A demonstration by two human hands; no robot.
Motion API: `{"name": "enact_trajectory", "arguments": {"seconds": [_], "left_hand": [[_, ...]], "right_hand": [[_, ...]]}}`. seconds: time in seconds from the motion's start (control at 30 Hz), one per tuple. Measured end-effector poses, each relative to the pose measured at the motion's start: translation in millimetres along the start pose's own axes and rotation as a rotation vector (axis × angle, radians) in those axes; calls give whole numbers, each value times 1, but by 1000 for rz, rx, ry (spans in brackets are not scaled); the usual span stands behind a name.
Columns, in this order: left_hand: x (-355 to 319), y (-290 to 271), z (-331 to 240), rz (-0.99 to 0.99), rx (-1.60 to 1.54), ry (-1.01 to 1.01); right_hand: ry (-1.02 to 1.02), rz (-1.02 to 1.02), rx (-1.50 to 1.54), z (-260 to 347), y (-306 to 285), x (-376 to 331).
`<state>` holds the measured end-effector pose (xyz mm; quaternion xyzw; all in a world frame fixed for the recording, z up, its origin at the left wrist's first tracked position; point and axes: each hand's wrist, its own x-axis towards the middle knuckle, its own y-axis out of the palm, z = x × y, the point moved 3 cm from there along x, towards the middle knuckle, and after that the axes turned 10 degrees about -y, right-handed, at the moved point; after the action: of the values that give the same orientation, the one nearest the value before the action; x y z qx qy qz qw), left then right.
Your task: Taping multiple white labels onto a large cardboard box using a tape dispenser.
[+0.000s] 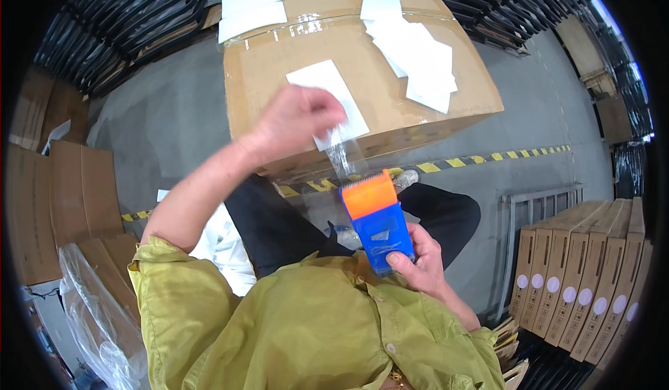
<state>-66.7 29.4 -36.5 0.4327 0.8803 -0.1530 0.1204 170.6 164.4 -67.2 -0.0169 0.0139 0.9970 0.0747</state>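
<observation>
My right hand point(424, 263) grips a blue tape dispenser point(382, 240) with an orange head, held in front of my body. From its toothed edge a strip of clear tape point(340, 154) stretches up to my left hand point(300, 119), whose fingers are closed on the tape's free end. That hand, slightly blurred, is over a white sheet point(329, 83) lying near the close edge of a big cardboard box point(258, 76). The tape's end is partly hidden by my fingers.
More white sheets point(254, 3) lie at the box's far left, and an overlapping pile point(418, 59) at its right. Flat cartons point(571, 278) stand in a row at right. Cardboard point(83, 188) and plastic wrap point(97, 327) are at left. Yellow-black floor tape point(477, 160) runs below the box.
</observation>
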Motion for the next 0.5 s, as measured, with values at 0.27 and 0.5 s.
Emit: {"name": "enact_trajectory", "arguments": {"seconds": [0.27, 0.5], "left_hand": [[36, -46, -14, -304, 516, 277], [52, -41, 1, -476, 716, 484]], "right_hand": [[53, 33, -18, 18, 8, 2], [96, -39, 2, 30, 8, 13]]}}
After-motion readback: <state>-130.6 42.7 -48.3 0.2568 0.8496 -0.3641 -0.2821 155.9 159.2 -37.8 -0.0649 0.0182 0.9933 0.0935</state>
